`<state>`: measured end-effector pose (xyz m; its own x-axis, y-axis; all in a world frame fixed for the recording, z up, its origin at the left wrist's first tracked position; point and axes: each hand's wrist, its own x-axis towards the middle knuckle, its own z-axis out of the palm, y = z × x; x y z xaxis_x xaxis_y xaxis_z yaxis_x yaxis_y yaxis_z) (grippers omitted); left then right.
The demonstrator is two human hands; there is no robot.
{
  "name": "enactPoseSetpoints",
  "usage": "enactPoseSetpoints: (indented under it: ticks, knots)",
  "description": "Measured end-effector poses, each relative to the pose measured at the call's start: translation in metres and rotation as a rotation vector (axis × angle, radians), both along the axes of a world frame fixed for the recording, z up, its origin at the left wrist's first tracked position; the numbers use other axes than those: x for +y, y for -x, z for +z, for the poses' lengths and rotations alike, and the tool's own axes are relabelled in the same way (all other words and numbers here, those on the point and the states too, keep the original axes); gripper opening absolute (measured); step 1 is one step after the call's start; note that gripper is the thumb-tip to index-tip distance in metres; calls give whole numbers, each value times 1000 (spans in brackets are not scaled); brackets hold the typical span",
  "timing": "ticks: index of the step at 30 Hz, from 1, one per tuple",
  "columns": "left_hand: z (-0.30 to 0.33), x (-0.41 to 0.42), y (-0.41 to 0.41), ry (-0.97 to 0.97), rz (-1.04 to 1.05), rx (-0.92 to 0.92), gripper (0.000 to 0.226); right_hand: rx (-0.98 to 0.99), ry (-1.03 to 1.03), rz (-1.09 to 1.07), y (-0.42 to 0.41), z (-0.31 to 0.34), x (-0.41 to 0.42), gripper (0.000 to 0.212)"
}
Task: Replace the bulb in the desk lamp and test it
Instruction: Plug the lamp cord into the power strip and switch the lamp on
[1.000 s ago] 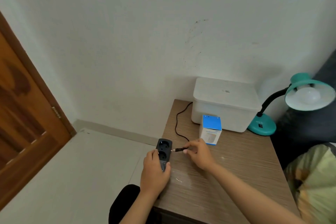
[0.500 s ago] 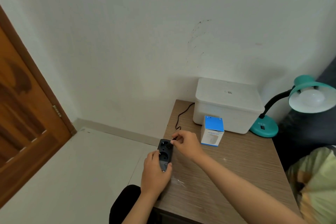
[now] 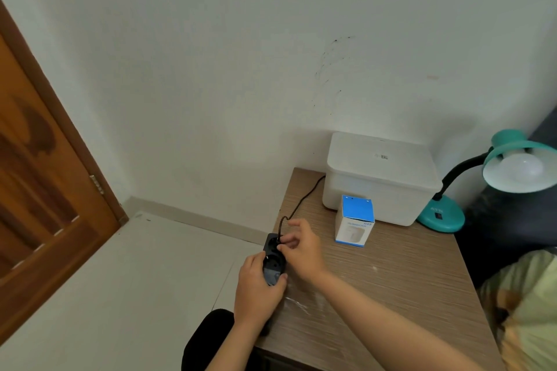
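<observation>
Right fingers: the right hand (image 3: 301, 248) pinches the lamp's plug (image 3: 279, 240) at the far socket of the power strip (image 3: 272, 259).
Left fingers: the left hand (image 3: 258, 286) curls round the strip's near end, holding it at the table (image 3: 391, 274) edge.
Change: a second ago the plug was held level beside the strip; now it sits over the far socket, pins hidden, cord (image 3: 301, 202) looping up behind.
Meaning: probably the plugging-in step; whether it is fully seated I cannot tell.
Desk lamp (image 3: 482, 184): far right of the table, a white bulb (image 3: 523, 167) already in its teal shade, unlit.
Bulb box (image 3: 355, 220): upright in front of the white bin (image 3: 382, 178).
</observation>
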<state>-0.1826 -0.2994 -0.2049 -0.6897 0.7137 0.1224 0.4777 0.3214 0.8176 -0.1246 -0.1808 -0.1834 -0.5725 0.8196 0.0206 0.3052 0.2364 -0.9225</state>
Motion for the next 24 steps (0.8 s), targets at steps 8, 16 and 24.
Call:
enactPoseSetpoints:
  ticks: [8, 16, 24]
  knots:
    - [-2, 0, 1, -12, -12, 21, 46, -13, 11, -68, 10, -10, -2, 11]
    - [-2, 0, 0, 9, -5, 27, 47, -73, -42, -22, 10, -9, 6, 14]
    - [3, -2, -1, 31, -19, 38, 46, -117, -60, 25, -3, -8, 2, 23]
